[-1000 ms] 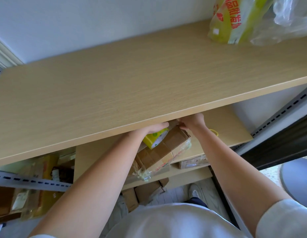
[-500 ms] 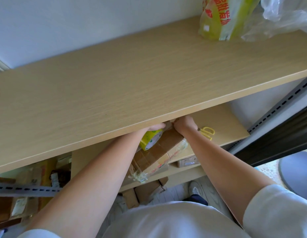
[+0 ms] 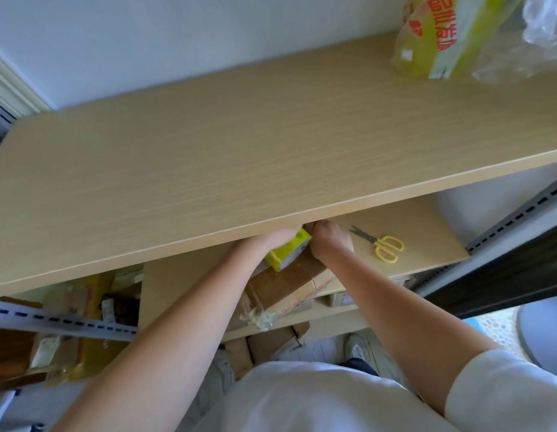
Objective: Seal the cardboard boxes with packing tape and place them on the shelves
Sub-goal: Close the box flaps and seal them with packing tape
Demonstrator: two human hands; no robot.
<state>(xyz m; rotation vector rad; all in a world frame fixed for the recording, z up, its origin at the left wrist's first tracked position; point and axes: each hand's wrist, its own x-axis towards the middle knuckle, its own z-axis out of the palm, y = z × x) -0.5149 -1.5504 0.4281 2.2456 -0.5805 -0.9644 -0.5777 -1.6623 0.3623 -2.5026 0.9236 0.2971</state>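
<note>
The top shelf board (image 3: 239, 157) covers the fingertips of both the left hand (image 3: 275, 240) and right hand (image 3: 330, 240), so the grip's anyone's guess. It also hides the far end of the cardboard box (image 3: 286, 282) and part of the yellow tape roll (image 3: 288, 252). The yellow bag (image 3: 439, 35) up top is cut off by the frame edge.

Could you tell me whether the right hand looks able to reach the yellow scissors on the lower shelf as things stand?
Probably yes: the scissors lie in the open on the lower shelf, just beside the right hand, with nothing between them.
</note>
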